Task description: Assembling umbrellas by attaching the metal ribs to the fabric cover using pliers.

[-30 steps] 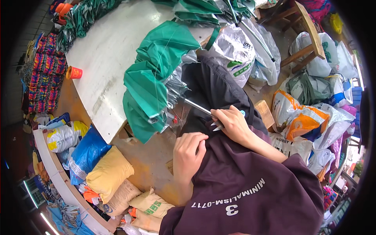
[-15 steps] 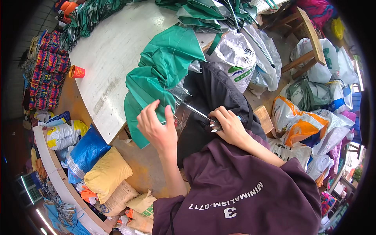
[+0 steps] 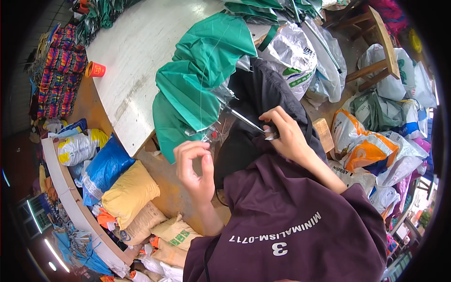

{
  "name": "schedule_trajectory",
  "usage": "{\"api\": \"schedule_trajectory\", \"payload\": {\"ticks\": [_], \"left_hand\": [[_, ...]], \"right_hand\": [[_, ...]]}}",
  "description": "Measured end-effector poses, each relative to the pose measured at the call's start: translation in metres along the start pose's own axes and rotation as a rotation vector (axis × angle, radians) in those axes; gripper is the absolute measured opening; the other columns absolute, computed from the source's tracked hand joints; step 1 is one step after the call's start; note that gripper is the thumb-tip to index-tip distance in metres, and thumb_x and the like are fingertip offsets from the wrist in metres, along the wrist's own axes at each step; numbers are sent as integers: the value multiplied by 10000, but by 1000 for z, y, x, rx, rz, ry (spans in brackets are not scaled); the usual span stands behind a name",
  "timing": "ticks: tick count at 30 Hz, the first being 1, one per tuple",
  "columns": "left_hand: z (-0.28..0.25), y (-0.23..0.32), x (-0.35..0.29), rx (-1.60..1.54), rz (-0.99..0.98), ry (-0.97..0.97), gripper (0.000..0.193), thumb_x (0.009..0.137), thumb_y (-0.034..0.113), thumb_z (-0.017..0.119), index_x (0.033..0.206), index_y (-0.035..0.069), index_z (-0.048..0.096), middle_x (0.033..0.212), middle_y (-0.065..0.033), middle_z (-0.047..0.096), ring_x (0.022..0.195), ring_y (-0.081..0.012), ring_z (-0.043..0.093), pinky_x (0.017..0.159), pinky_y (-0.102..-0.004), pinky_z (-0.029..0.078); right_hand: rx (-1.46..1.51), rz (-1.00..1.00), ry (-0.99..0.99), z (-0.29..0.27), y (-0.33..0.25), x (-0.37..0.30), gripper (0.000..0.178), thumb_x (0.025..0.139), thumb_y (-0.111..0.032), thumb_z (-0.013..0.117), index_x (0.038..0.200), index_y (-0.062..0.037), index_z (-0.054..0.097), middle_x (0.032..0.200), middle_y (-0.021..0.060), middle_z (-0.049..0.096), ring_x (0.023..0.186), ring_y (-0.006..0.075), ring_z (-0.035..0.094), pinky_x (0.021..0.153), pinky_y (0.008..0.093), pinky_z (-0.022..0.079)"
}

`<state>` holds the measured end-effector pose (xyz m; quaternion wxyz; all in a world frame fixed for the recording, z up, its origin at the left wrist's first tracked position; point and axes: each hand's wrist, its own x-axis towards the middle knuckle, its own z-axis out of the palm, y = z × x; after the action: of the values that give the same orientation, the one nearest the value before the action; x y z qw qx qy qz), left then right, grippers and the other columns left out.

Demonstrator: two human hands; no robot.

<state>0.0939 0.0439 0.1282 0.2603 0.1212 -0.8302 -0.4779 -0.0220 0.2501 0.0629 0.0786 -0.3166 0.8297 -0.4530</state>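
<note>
L hand (image 3: 192, 171): thumb & fingers curled, narrow gap; can't tell if we pinch the thread (image 3: 201, 101).
R hand (image 3: 289, 136): we hold sm. metal snips (image 3: 271, 137), fingers by shaft (image 3: 246, 121).
Green umbrella (image 3: 188, 89): bunched just beyond L hand, overlapping tabletop (image 3: 131, 56) edge; shaft runs twd R hand.
Feel: prob. light, soft, slippery cloth; stiff shaft; thread maybe snaps easily.
Hold: we'd best take shaft.
Print: pale lettering, our maroon shirt (image 3: 300, 197), nearer us than hands; dark/green print, white bag (image 3: 293, 49) beyond R hand.

Ahead of me to the left spreads a white table (image 3: 127, 80) over a brown-stained floor (image 3: 171, 193). A wooden stool (image 3: 386, 42) is off to my right; a pale ledge (image 3: 70, 203) runs along my left, with bright light tubes (image 3: 56, 255) beyond it.
</note>
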Motion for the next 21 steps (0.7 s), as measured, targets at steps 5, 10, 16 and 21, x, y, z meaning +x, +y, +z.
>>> {"api": "schedule_trajectory", "payload": {"ticks": [5,10,16,21], "left_hand": [[-10,29,-23,-113,-19,-262,86,826,93,640,807,43,573,889,-107,641,866,-243,585,806,-348,458],[-8,57,-27,-239,168,-548,127,738,50,697,820,74,604,887,-52,659,809,-231,616,747,-337,467],[3,77,-24,-459,297,-776,240,697,14,743,884,81,608,909,-7,626,864,-211,627,718,-321,464],[-13,73,-25,-440,258,-777,232,683,35,768,857,84,623,867,-9,625,820,-206,636,704,-316,466]], "right_hand": [[63,4,31,-9,-15,13,317,821,28,631,1129,-29,586,882,122,543,789,283,590,694,342,478],[258,34,-35,-18,-45,20,409,807,22,661,1203,-43,583,815,90,553,743,255,572,657,318,462],[532,-372,-458,-9,-49,19,436,810,26,670,1233,-66,612,813,53,592,716,189,561,631,321,451],[640,-288,-535,-9,-46,13,323,830,-20,665,1151,-43,637,834,87,547,752,223,584,662,345,470]]}}
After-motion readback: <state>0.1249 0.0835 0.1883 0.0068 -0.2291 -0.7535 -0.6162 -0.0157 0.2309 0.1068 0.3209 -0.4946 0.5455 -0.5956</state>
